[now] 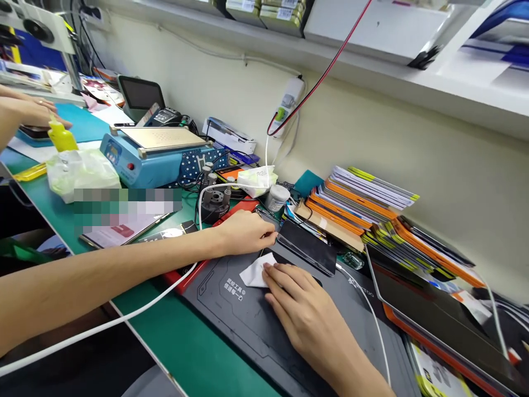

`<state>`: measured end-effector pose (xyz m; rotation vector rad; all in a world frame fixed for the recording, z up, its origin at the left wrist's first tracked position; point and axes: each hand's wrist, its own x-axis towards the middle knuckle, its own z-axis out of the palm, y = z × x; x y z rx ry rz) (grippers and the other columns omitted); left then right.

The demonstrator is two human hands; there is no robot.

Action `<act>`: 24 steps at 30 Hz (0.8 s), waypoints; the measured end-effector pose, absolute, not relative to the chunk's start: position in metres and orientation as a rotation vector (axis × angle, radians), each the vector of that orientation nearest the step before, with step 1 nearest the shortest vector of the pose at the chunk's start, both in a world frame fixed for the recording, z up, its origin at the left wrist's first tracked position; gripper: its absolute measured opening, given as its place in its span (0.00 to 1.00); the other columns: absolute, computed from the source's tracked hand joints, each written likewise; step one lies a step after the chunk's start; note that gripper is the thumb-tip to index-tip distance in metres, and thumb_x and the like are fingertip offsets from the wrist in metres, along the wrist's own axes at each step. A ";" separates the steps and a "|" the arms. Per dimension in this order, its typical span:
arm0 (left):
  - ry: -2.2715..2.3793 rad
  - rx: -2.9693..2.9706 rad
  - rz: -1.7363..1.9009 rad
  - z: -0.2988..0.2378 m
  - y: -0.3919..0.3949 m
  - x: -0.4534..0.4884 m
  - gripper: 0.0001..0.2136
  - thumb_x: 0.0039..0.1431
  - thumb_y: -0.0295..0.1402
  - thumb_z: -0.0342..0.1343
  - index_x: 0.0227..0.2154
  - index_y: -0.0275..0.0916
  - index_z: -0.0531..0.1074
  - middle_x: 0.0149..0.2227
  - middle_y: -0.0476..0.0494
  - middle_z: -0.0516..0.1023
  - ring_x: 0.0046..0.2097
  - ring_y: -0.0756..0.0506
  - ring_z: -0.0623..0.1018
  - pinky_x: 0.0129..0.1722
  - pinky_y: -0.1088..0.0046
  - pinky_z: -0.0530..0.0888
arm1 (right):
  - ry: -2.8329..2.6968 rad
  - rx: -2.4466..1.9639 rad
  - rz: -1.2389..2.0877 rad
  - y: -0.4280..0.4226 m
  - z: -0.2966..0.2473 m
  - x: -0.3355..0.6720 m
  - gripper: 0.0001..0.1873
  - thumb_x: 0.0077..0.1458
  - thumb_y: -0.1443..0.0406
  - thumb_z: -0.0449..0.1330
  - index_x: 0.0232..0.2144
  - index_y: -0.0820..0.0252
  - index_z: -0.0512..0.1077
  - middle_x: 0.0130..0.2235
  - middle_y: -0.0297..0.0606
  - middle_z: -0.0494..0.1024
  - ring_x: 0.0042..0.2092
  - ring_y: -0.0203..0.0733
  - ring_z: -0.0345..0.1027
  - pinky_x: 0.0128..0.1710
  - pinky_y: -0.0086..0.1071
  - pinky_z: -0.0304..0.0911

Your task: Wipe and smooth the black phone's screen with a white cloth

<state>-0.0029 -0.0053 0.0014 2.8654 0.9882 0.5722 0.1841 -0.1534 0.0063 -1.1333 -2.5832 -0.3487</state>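
Note:
My right hand [301,306] presses a white wipe [253,274] under its fingers onto a dark, flat phone-like piece [285,258], most of which the hand and wipe cover. Just beyond it my left hand [248,232] is closed, thumb against the curled fingers. Whatever the left fingers pinch, if anything, is hidden. Both hands are over a dark grey work mat [252,322] with white print. A black glass panel [308,251] lies on the mat to the right of my left hand.
A white cable [157,298] crosses my left forearm. Stacked screen boxes [363,204] line the wall. Behind my left hand are a white jar [276,197] and a screwdriver stand [215,201]. Left are a lit phone [128,223], a blue heating plate [144,165] and another person's hand [35,113].

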 end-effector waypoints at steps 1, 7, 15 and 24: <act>0.988 2.868 0.564 0.001 -0.005 -0.003 0.19 0.74 0.39 0.47 0.30 0.39 0.78 0.33 0.41 0.85 0.36 0.42 0.84 0.30 0.71 0.66 | -2.598 -1.126 -0.375 -0.157 0.007 0.188 0.17 0.72 0.67 0.54 0.57 0.61 0.77 0.57 0.41 0.82 0.56 0.50 0.77 0.58 0.46 0.76; 0.970 2.855 0.546 0.000 -0.007 -0.003 0.20 0.75 0.40 0.47 0.31 0.39 0.78 0.33 0.41 0.85 0.36 0.42 0.84 0.29 0.70 0.66 | -2.626 -1.085 -0.443 -0.165 0.009 0.198 0.16 0.71 0.68 0.56 0.55 0.67 0.78 0.55 0.44 0.83 0.56 0.51 0.76 0.56 0.44 0.77; 0.942 2.855 0.570 -0.001 -0.007 -0.003 0.19 0.74 0.39 0.47 0.31 0.39 0.78 0.32 0.40 0.84 0.35 0.41 0.84 0.30 0.70 0.66 | -2.661 -1.060 -0.476 -0.154 0.002 0.177 0.17 0.73 0.66 0.54 0.57 0.68 0.76 0.60 0.44 0.80 0.59 0.51 0.75 0.58 0.45 0.75; 0.948 2.856 0.580 0.001 -0.006 -0.005 0.19 0.74 0.41 0.49 0.32 0.40 0.80 0.32 0.40 0.84 0.35 0.40 0.85 0.30 0.70 0.69 | -2.626 -1.029 -0.474 -0.158 0.019 0.196 0.14 0.71 0.69 0.56 0.53 0.62 0.79 0.52 0.43 0.85 0.53 0.48 0.80 0.52 0.43 0.78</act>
